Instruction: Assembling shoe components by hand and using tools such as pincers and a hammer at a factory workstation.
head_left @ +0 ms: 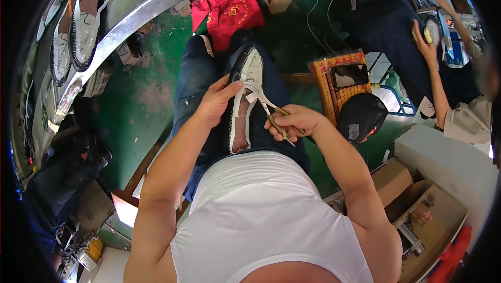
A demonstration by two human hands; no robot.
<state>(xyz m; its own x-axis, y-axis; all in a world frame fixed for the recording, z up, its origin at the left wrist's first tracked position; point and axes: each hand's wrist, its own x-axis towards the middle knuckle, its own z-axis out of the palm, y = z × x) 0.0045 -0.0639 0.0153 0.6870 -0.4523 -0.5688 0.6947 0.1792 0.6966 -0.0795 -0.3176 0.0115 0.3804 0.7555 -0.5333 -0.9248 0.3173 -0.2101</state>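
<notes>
A shoe upper on its last (240, 121) lies bottom up along my thighs, toe pointing away. It has a dark stitched rim, a whitish front and a brown heel part. My left hand (217, 100) is closed on its left edge, thumb on top beside a loose white strip (238, 106). My right hand (296, 123) is closed around scissors (279, 112) with brass-coloured handles. The blades point toward the left thumb and touch or overlap the white strip; I cannot tell whether they are cutting it.
More shoes (86, 25) rest on the metal-edged bench at left. Ahead lies a red cloth (227, 14). At right are a bamboo mat (327, 91) bearing a phone (350, 75), a black cap (362, 117), a cardboard box (436, 225) and a co-worker's hand (425, 45).
</notes>
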